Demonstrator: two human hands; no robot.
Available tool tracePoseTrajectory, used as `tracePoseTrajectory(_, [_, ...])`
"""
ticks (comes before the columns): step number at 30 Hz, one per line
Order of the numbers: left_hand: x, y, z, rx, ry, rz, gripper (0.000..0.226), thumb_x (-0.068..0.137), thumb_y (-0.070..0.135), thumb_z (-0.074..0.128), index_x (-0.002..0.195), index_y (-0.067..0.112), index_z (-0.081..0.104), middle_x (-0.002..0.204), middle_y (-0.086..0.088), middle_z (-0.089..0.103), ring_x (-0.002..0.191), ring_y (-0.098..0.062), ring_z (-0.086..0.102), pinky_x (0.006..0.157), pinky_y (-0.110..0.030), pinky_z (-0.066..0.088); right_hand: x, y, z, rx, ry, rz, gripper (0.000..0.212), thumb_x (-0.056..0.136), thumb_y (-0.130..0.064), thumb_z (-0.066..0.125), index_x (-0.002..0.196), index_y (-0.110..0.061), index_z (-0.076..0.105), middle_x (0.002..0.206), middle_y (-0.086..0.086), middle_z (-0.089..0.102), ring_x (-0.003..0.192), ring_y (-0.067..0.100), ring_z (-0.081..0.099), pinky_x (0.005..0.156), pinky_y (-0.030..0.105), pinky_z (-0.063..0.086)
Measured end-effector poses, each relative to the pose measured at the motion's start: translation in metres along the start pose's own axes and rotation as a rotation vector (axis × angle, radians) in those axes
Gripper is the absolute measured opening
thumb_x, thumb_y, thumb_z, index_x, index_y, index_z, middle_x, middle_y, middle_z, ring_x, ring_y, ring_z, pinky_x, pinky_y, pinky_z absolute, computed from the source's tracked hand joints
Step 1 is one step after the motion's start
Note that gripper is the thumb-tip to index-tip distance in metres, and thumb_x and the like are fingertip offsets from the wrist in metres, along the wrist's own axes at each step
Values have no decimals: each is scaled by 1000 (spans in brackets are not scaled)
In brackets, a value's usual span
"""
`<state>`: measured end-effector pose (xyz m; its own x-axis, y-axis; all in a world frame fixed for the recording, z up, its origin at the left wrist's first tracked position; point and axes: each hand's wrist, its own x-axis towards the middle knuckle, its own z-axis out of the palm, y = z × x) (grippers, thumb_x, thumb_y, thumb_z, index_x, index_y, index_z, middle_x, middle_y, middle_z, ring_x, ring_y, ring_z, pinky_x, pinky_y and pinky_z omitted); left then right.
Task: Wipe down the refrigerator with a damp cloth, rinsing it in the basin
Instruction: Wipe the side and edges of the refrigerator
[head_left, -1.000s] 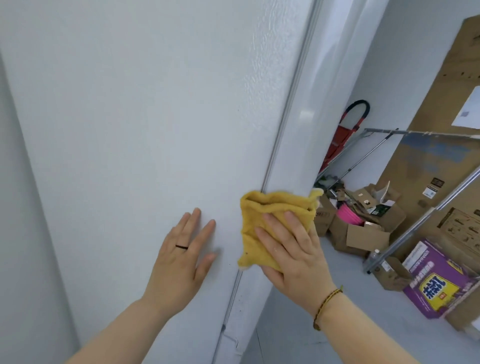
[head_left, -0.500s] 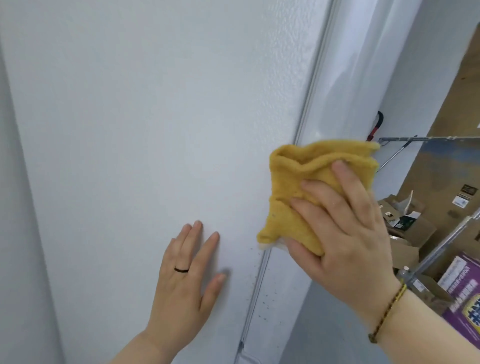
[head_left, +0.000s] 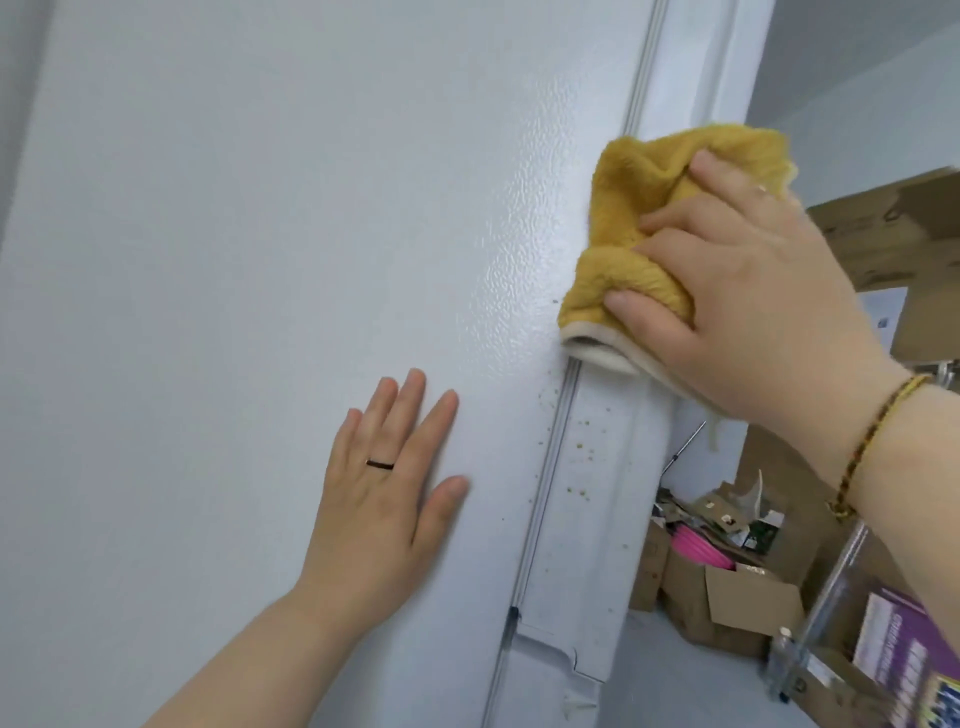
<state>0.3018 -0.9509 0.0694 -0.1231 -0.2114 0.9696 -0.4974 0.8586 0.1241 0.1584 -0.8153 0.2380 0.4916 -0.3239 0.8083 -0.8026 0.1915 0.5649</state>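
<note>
1. The yellow cloth (head_left: 649, 208) is bunched up against the front corner of the white refrigerator (head_left: 260, 260). It sits high on the right side of the view and covers the grey seam strip (head_left: 550, 467) that runs down the corner. A pale hem shows along its lower edge.
2. The right hand (head_left: 753, 291) grips the cloth. Its fingers are bent into the folds, its thumb is clamped over the lower part, and it presses the cloth onto the refrigerator.
3. A braided bracelet (head_left: 872, 447) circles the right wrist.
4. Small greenish-brown specks (head_left: 582, 447) dot the strip and the door edge just below the cloth.
5. The left hand (head_left: 384, 499) lies flat on the refrigerator's broad textured panel, lower than the cloth and to its left. Its fingers are straight and slightly spread, and it holds nothing.
6. A thin dark ring (head_left: 380, 464) sits on one of the left hand's fingers.
7. Past the refrigerator, at lower right, open cardboard boxes (head_left: 737, 603) stand on the floor. One of them holds something pink (head_left: 698, 551).
8. A purple printed box (head_left: 904, 654) lies near the boxes, at the right edge.
</note>
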Motion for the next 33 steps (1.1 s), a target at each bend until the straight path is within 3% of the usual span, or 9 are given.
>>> tracePoseTrajectory(3, [-2,-3,6,17,27,15,45,95,50,12,136,32,16,145,1,17,140,-5,-5,111,-22,-5,-52,-28,15,-18,-1,-75,43,82,-43,47,84,-5,67,97,14,66,123,38,43,97,62,37])
tracePoseTrajectory(6, [-1,-5,5,13,22,29,46,95,50,12,137,31,15,149,3,12,140,-4,-6,111,-22,-7,-94,-41,21,-12,-57,-224,42,90,-48,41,98,-12,60,112,11,60,127,33,36,99,61,32])
tracePoseTrajectory(9, [-4,-7,6,30,30,48,47,95,51,12,138,31,15,154,16,-5,139,0,-10,112,-22,-8,-73,-12,14,-103,-88,-335,46,92,-53,30,109,-16,52,120,9,58,128,30,33,106,54,23])
tracePoseTrajectory(12, [-5,-7,9,53,49,42,47,95,51,11,138,30,15,153,6,5,139,-1,-10,113,-23,-7,-31,11,13,-151,-8,-204,50,87,-51,38,109,-9,57,117,14,61,128,33,32,106,53,23])
tracePoseTrajectory(18, [-5,-10,12,54,73,68,48,96,50,11,140,32,13,151,20,-13,140,-2,-9,114,-25,-6,-66,-31,34,46,111,-16,45,93,-47,32,101,-6,50,118,16,54,131,35,25,110,45,18])
tracePoseTrajectory(21, [-5,-11,10,60,53,83,51,96,49,11,144,34,1,151,18,-15,140,-3,-9,114,-25,-7,-132,-63,40,61,-13,-176,45,92,-51,31,102,-11,49,123,7,45,142,23,11,112,48,15])
tracePoseTrajectory(25, [-6,-13,11,84,56,95,53,96,50,11,144,33,-2,152,17,-15,140,-4,-9,114,-25,-6,-117,-29,31,-62,-60,-455,45,91,-54,30,103,-17,52,119,4,59,142,19,13,116,44,11])
tracePoseTrajectory(28, [-6,-11,11,96,77,96,51,96,50,11,144,33,4,152,17,-14,140,-4,-10,114,-25,-7,-63,-3,25,-45,51,-314,45,94,-51,28,104,-13,50,116,11,60,130,29,32,109,51,21])
tracePoseTrajectory(33, [-6,-9,11,132,84,79,48,96,49,10,138,27,15,146,-3,18,140,-12,-1,112,-25,-5,-72,-37,44,146,240,21,35,93,-42,38,99,-10,51,113,12,58,129,32,31,110,44,23])
